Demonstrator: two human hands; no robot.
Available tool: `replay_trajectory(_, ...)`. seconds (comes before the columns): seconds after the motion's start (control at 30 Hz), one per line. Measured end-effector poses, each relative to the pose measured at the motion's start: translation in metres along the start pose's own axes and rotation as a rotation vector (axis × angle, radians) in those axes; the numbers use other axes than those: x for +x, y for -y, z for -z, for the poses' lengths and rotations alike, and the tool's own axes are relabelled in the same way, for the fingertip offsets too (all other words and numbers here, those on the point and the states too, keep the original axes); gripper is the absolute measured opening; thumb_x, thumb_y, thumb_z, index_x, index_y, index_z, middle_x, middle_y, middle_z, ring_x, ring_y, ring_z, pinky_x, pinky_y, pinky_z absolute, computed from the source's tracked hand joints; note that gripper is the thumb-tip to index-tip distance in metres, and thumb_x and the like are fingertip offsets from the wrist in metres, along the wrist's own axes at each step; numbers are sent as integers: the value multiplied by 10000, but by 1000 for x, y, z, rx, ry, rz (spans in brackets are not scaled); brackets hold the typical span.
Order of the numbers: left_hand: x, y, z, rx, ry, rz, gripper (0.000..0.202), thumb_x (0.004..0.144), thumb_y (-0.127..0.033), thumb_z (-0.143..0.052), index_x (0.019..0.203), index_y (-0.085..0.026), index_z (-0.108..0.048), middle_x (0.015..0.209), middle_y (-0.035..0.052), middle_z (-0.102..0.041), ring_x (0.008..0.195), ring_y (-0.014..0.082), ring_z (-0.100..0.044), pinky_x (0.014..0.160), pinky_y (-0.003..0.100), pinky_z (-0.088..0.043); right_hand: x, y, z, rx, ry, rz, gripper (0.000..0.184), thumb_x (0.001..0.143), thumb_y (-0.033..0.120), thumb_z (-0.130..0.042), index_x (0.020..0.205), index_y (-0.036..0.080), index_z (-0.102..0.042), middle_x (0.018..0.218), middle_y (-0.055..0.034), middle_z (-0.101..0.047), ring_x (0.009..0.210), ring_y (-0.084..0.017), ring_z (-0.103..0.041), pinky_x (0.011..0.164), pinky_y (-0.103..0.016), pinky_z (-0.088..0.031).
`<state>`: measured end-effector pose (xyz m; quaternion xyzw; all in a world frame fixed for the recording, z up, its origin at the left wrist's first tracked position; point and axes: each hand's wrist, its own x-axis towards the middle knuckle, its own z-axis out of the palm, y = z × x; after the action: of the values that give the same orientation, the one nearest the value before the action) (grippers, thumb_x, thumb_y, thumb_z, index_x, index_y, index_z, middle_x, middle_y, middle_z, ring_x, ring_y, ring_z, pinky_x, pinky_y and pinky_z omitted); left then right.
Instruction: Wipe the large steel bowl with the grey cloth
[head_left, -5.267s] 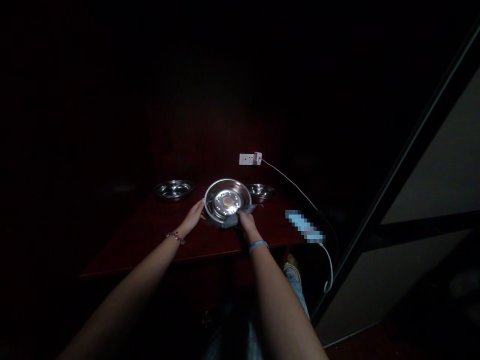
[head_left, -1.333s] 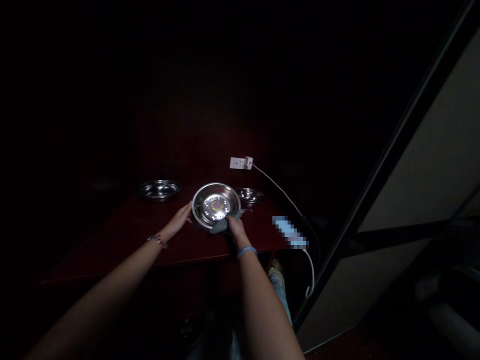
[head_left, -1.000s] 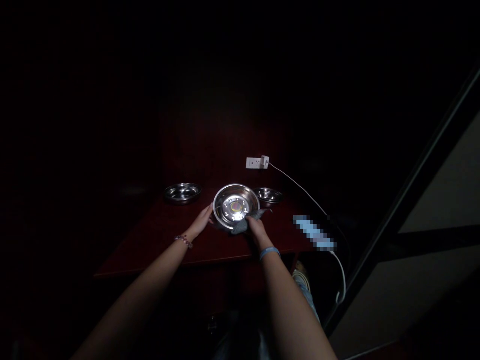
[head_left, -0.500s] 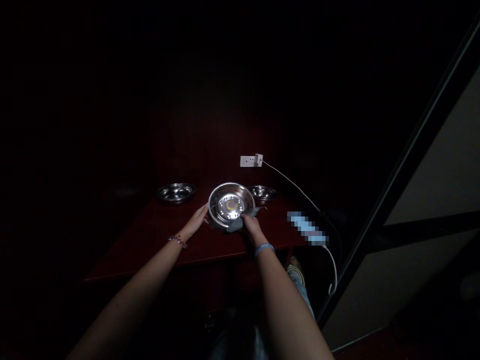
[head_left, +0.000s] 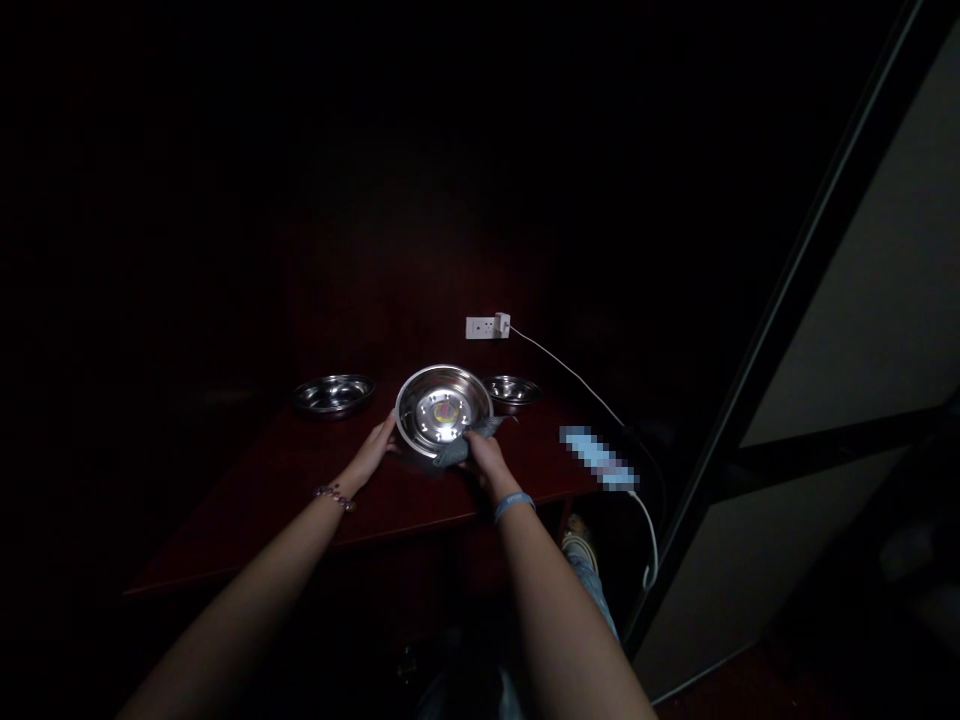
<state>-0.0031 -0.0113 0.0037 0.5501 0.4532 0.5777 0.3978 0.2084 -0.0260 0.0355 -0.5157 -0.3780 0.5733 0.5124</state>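
A shiny metal basin [head_left: 420, 405] with a yellowish round mark on its bottom is tilted toward me above the table. My left hand [head_left: 376, 448] grips its left rim, with some fingers hidden behind it. At the lower right rim, my right hand [head_left: 484, 457] is closed on a grey cloth [head_left: 452, 453], which is pressed over the basin's edge. A bracelet of beads circles my left wrist and a blue band my right. Under the basin, the fingers of my right hand are hidden.
On the dark red table [head_left: 262, 510], a metal basin [head_left: 334, 397] stands left and a metal bowl [head_left: 512, 391] behind right. A white charger is in the wall socket [head_left: 480, 328]; its cable [head_left: 566, 370] runs right. A blurred blue object [head_left: 598, 458] lies at the table's right end.
The whole view has shifted slightly, so things appear farther left. Both hands keep their hold on the basin and the cloth, with hardly any movement relative to the basin.
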Motion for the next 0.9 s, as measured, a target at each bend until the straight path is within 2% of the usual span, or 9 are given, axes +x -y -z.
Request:
replay_trajectory(0.17, 2, 2, 0, 8, 30, 7, 892, 670, -869, -561, 1100, -100, -702, 918, 122, -736, 729, 191, -644, 608, 295, -529, 2, -1, 5, 55, 22, -42, 115, 857, 135, -583, 968, 141, -613, 869, -72, -702, 749, -157, -696, 640, -284, -623)
replay_trajectory(0.3, 3, 4, 1, 22, 56, -10, 847, 680, -858, -561, 1028, -101, -711, 849, 109, -731, 709, 188, -641, 624, 304, -535, 5, -3, 7, 93, 47, -50, 142, 862, 97, -564, 987, 144, -613, 840, -58, -714, 751, -148, -704, 652, -274, -627)
replay_trajectory(0.47, 3, 3, -1, 73, 199, 18, 752, 720, -844, -535, 853, -123, -704, 702, 98, -701, 646, 207, -665, 625, 320, -517, 6, -4, 14, 106, 39, -74, 148, 880, 96, -545, 1005, 151, -603, 852, -58, -724, 763, -145, -711, 640, -249, -620)
replay_trajectory(0.57, 2, 2, -2, 65, 215, 10, 715, 706, -844, -553, 806, -146, -675, 668, 77, -689, 623, 204, -665, 622, 319, -514, 5, -3, 17, 117, 35, -96, 163, 895, 94, -533, 1032, 156, -596, 884, -62, -728, 778, -144, -712, 642, -248, -620)
replay_trajectory(0.8, -1, -1, 0, 57, 250, -4, 576, 738, -684, -679, 936, -144, -675, 769, 69, -717, 692, 203, -683, 669, 326, -549, 2, 0, 7, 176, 30, -135, 165, 912, 87, -538, 1057, 140, -595, 933, -62, -716, 812, -142, -712, 719, -284, -636)
replay_trajectory(0.87, -3, 0, -1, 55, 270, 3, 585, 738, -612, -720, 1084, -144, -666, 910, 91, -740, 773, 215, -697, 704, 339, -570, 1, 1, 4, 173, 21, -138, 181, 918, 84, -536, 1078, 141, -597, 950, -62, -715, 839, -143, -714, 731, -287, -638)
replay_trajectory(0.9, -4, 1, -2, 45, 276, 5, 626, 742, -573, -734, 1198, -156, -632, 1044, 113, -736, 857, 231, -705, 728, 350, -583, 0, 1, 3, 168, 30, -137, 186, 924, 90, -536, 1092, 142, -597, 961, -64, -717, 854, -145, -716, 733, -287, -639)
